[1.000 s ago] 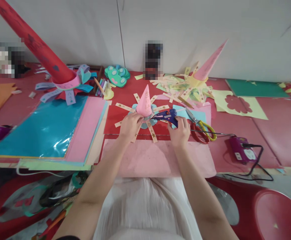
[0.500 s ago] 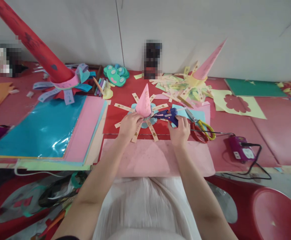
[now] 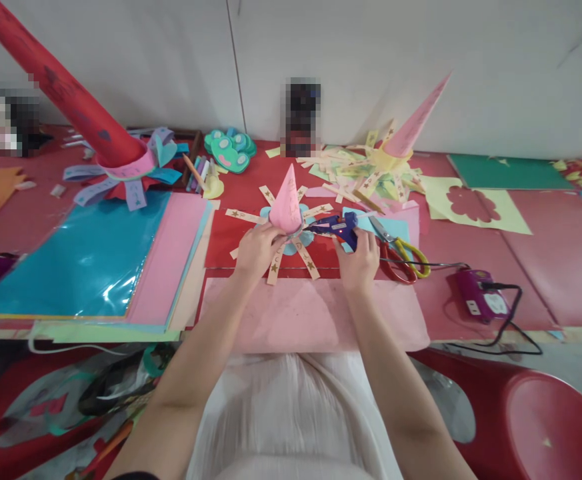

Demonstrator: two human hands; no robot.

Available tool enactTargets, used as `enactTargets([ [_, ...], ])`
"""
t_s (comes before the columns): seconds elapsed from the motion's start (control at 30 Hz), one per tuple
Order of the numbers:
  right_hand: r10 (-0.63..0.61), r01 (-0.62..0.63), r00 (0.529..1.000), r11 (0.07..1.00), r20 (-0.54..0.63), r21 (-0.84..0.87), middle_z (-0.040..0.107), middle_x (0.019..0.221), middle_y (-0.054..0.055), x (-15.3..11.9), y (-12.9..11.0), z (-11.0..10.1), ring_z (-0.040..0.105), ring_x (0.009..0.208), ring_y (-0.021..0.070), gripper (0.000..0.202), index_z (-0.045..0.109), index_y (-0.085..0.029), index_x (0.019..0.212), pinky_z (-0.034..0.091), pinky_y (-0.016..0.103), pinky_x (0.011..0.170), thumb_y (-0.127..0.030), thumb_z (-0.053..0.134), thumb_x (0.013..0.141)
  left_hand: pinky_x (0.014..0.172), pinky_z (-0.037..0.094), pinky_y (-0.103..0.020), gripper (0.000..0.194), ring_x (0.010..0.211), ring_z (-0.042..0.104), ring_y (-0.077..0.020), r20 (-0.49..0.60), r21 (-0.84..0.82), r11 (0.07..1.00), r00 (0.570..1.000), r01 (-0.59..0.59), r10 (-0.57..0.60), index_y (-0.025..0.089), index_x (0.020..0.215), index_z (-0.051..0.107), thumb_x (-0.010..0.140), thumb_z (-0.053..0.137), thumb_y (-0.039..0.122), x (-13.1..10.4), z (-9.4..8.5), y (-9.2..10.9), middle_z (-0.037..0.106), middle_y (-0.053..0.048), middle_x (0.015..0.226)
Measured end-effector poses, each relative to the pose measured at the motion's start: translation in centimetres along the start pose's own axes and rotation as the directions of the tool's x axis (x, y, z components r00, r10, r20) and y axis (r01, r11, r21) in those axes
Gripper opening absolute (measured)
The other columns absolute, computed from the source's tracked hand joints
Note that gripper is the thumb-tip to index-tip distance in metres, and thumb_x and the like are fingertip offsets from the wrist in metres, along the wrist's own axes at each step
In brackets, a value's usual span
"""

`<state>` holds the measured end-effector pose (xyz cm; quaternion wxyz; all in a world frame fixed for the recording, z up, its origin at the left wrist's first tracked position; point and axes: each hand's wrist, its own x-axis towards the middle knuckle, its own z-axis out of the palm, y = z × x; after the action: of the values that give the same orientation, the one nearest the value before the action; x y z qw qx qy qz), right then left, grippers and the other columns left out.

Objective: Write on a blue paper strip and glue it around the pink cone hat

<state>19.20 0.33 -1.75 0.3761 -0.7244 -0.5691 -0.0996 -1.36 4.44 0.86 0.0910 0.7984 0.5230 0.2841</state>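
A pink paper cone point(image 3: 287, 203) stands upright on a light-blue paper base point(image 3: 291, 248), from which several cream strips point(image 3: 307, 259) with gold stars fan out. My left hand point(image 3: 259, 250) is closed at the cone's lower left edge, fingertips pressed on its rim. My right hand point(image 3: 358, 260) is wrapped round a blue glue gun point(image 3: 338, 228). Its nozzle points left and meets the lower right edge of the cone. A red sheet point(image 3: 221, 250) lies under the craft.
Scissors point(image 3: 395, 250) lie just right of my right hand. A purple power adapter point(image 3: 485, 297) with cords sits further right. Coloured sheets point(image 3: 85, 260) are stacked on the left. A tall red cone point(image 3: 71, 93) and another pink cone point(image 3: 415, 123) stand behind, near paper strips point(image 3: 341, 170).
The cone and its strips have turned slightly under my left hand. The glue gun stays at the cone's base, its body a little lower. The view has shifted slightly.
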Motion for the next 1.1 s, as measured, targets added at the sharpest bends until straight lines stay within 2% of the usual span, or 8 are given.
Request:
enactTargets([
  [0.23, 0.109, -0.108, 0.993, 0.994, -0.046, 0.031, 0.062, 0.092, 0.011, 0.2, 0.8, -0.1, 0.059, 0.087, 0.0261, 0.031, 0.056, -0.017, 0.098, 0.046, 0.04, 0.076, -0.035, 0.063, 0.074, 0.066, 0.045, -0.028, 0.017, 0.068, 0.057, -0.015, -0.19, -0.015, 0.998, 0.98, 0.054, -0.056, 0.02, 0.079, 0.062, 0.084, 0.055, 0.034, 0.1, -0.8, 0.4, 0.061, -0.004, 0.078],
  [0.33, 0.176, -0.173, 0.983, 0.983, -0.051, 0.059, 0.061, 0.091, 0.01, 0.4, 1.0, -0.2, 0.059, 0.086, 0.0262, 0.031, 0.055, -0.017, 0.097, 0.046, 0.04, 0.075, -0.034, 0.062, 0.072, 0.076, 0.046, -0.03, 0.012, 0.081, 0.058, -0.0171, -0.29, -0.026, 0.996, 0.953, 0.08, -0.084, 0.019, 0.089, 0.059, 0.085, 0.054, 0.029, 1.0, -1.9, 1.1, 0.061, -0.007, 0.087],
  [0.47, 0.257, -0.249, 0.964, 0.962, -0.061, 0.111, 0.06, 0.092, 0.009, 0.6, 1.1, -0.4, 0.058, 0.089, 0.0254, 0.032, 0.055, -0.018, 0.097, 0.046, 0.039, 0.078, -0.035, 0.062, 0.07, 0.09, 0.044, -0.03, 0.027, 0.103, 0.056, -0.0179, -0.419, -0.096, 0.995, 0.906, 0.019, -0.058, 0.02, 0.11, 0.052, 0.084, 0.056, 0.028, 3.8, -2.8, 2.5, 0.06, -0.008, 0.109],
  [0.57, 0.279, -0.267, 0.958, 0.951, -0.062, 0.156, 0.059, 0.094, 0.01, 0.7, 1.4, -0.7, 0.056, 0.093, 0.0251, 0.035, 0.055, -0.016, 0.098, 0.045, 0.038, 0.08, -0.035, 0.062, 0.07, 0.084, 0.046, -0.028, 0.024, 0.096, 0.06, -0.0165, -0.435, -0.142, 0.99, 0.898, 0.007, -0.069, 0.019, 0.106, 0.055, 0.084, 0.056, 0.028, 6.0, -2.7, 3.1, 0.063, -0.007, 0.106],
  [0.67, 0.282, -0.268, 0.958, 0.947, -0.055, 0.179, 0.058, 0.096, 0.01, 0.7, 1.8, -0.8, 0.056, 0.093, 0.0253, 0.035, 0.054, -0.016, 0.098, 0.045, 0.039, 0.08, -0.037, 0.062, 0.071, 0.082, 0.046, -0.028, 0.011, 0.088, 0.063, -0.0166, -0.427, -0.128, 0.991, 0.9, 0.034, -0.087, 0.02, 0.089, 0.059, 0.085, 0.055, 0.03, 7.4, -2.3, 3.3, 0.068, -0.004, 0.091],
  [0.77, 0.28, -0.263, 0.957, 0.946, -0.07, 0.192, 0.058, 0.093, 0.01, 0.8, 1.9, -0.9, 0.056, 0.091, 0.0249, 0.034, 0.054, -0.017, 0.097, 0.045, 0.038, 0.078, -0.037, 0.061, 0.07, 0.079, 0.046, -0.026, 0.012, 0.084, 0.064, -0.016, -0.435, -0.121, 0.992, 0.896, 0.039, -0.088, 0.021, 0.083, 0.061, 0.085, 0.054, 0.03, 7.9, -2.6, 3.2, 0.069, -0.002, 0.085],
  [0.9, 0.3, -0.271, 0.948, 0.938, -0.111, 0.218, 0.058, 0.09, 0.009, 1.0, 1.7, -1.0, 0.056, 0.086, 0.0231, 0.032, 0.054, -0.017, 0.094, 0.045, 0.037, 0.076, -0.035, 0.062, 0.069, 0.075, 0.046, -0.023, 0.011, 0.08, 0.065, -0.0139, -0.454, -0.156, 0.987, 0.885, 0.031, -0.1, 0.021, 0.082, 0.062, 0.085, 0.055, 0.028, 8.2, -4.1, 3.1, 0.07, 0.0, 0.081],
  [1.1, 0.329, -0.284, 0.932, 0.924, -0.154, 0.256, 0.058, 0.087, 0.008, 1.2, 1.5, -1.3, 0.057, 0.086, 0.0227, 0.03, 0.054, -0.017, 0.091, 0.046, 0.036, 0.077, -0.034, 0.062, 0.068, 0.073, 0.048, -0.021, 0.014, 0.077, 0.065, -0.0123, -0.362, -0.235, 0.972, 0.928, 0.001, -0.089, 0.02, 0.084, 0.065, 0.083, 0.057, 0.032, 8.7, -5.3, 2.9, 0.071, 0.001, 0.08],
])
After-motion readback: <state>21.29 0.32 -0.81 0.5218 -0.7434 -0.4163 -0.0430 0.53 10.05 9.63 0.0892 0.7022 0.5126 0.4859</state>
